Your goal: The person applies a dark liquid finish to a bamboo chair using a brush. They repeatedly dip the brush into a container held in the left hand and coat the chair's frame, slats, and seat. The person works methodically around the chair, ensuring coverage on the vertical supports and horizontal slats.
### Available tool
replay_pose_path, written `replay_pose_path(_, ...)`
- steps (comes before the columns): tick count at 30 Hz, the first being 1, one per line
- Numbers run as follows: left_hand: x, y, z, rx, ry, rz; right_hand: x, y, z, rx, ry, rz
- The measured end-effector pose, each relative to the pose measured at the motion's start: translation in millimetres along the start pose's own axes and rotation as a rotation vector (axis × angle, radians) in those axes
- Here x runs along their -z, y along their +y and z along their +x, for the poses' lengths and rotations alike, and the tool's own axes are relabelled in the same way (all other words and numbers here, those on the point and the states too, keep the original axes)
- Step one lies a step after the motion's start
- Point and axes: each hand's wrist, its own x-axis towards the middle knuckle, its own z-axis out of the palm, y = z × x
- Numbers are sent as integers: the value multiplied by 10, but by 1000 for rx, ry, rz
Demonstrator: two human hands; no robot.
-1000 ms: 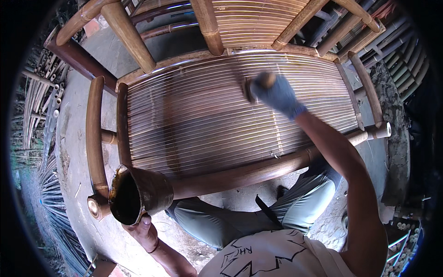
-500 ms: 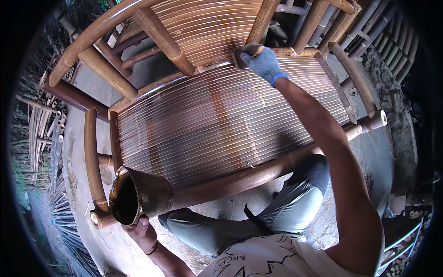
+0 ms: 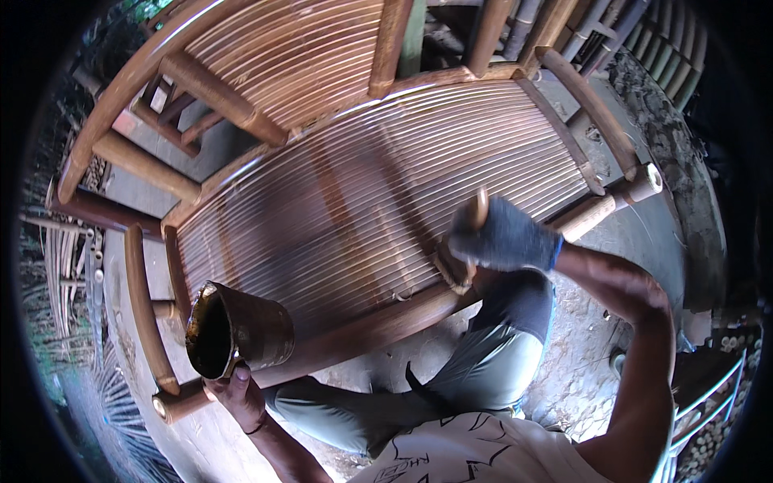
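Observation:
My bare left hand (image 3: pixel 237 396) grips a stained brown can (image 3: pixel 262 332) at its lower rim. The can is tilted, its mouth toward the left, with a dark inside. My right hand (image 3: pixel 509 233), in a grey knit glove with a blue cuff, is closed around a brush (image 3: pixel 456 270). A light wooden handle end pokes up above the fingers, and the brush head is at the front edge of the bench seat. The bamboo bench (image 3: pixel 475 121) has a slatted seat and back. A darker band crosses the slats from the back toward the brush.
My bent legs (image 3: pixel 507 354) are close against the bench's front pole (image 3: pixel 378 334). Bamboo armrests (image 3: pixel 145 310) rise at both ends. Stacked bamboo poles (image 3: pixel 604 36) stand behind at the right. Cut sticks (image 3: pixel 60 274) lie at the left, and a rack of pale canes (image 3: pixel 713 451) is at lower right.
My right hand has drawn the brush from the seat's back edge to its front edge. A darker band now shows along that path. The left hand still holds the can; the view has shifted slightly.

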Motion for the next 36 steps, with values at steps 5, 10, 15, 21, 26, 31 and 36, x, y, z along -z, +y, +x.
replay_pose_path(5, -306, -228, 243, 24, 102, 107, 756, 1116, 767, -217, 646, -33)
replay_pose_path(10, -392, -504, 528, -14, 94, 450, 1071, 2164, 1360, -328, 793, -168)
replay_pose_path(15, -521, -629, 641, 4, 137, 451, 877, 2456, 1210, -581, 704, -185)
replay_pose_path(21, -21, -772, 622, 27, 187, 474, 651, 1831, -113, -541, 440, -74)
replay_pose_path(26, 5, -824, 512, -134, 20, 774, 813, 1017, -825, -874, 243, -49)
replay_pose_path(31, 428, -1103, 394, 425, -323, -723, 933, 1263, -1129, -679, 364, 177)
replay_pose_path(36, -853, -528, -100, 245, 17, 855, 992, 1243, -1044, -627, 653, 371)
